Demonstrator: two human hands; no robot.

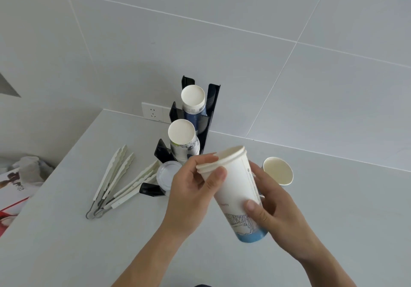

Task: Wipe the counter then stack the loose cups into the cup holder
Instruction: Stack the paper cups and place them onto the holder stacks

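Observation:
Both hands hold a short nested stack of white paper cups with a blue base, tilted above the counter. My left hand pinches its rim end. My right hand grips the lower body. Just beyond stands the black cup holder, with a stack of cups in its rear slot and another stack in the middle slot. A stack of clear lids lies in its front slot. One loose paper cup stands on the counter to the right of my hands.
Two pairs of white tongs lie on the counter left of the holder. A wall socket sits behind the holder. Past the counter's left edge are a crumpled cloth and a red-and-white package.

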